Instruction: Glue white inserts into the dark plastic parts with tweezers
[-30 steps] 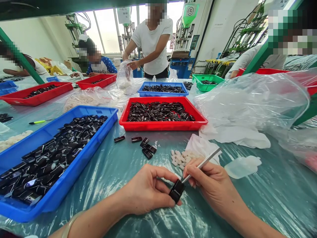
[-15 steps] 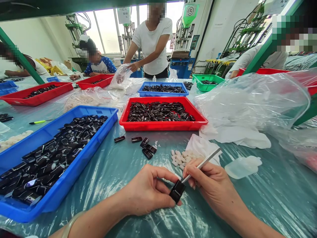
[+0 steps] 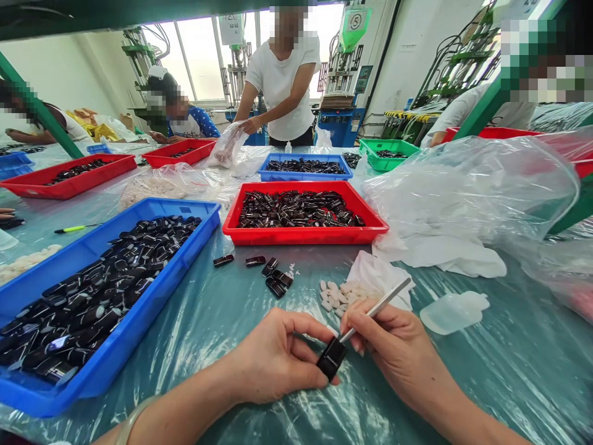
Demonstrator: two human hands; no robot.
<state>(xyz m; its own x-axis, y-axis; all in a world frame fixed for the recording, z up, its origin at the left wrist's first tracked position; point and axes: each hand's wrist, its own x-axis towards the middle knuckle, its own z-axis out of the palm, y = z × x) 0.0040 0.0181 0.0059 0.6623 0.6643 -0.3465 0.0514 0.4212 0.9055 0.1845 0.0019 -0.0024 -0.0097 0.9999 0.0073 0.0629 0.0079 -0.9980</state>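
Observation:
Between the thumb and fingers of my left hand point(image 3: 282, 355) is a small glossy black plastic part point(image 3: 332, 359), held tilted over the table. My right hand point(image 3: 393, 343) grips a slim silver metal rod-like tool point(image 3: 380, 305) like a pen, its lower tip at the part's upper edge. The exact contact at the tip is too small to make out. Just beyond my right fingers lies a pile of small whitish pieces point(image 3: 340, 295) beside a white cloth point(image 3: 377, 272). Several more black parts point(image 3: 277, 281) lie loose on the plastic-covered table.
A long blue tray point(image 3: 185, 259) of black parts stands at left, a red tray point(image 3: 306, 236) of them ahead. A translucent bottle point(image 3: 454, 312) lies at right near a big clear plastic bag point(image 3: 472, 185). Across the table a co-worker point(image 3: 287, 86) handles a plastic bag point(image 3: 228, 145).
My hands, the black part and the tool have barely shifted. The co-worker's bag across the table now hangs lower and more bunched. Another person's hand has appeared at the far left edge.

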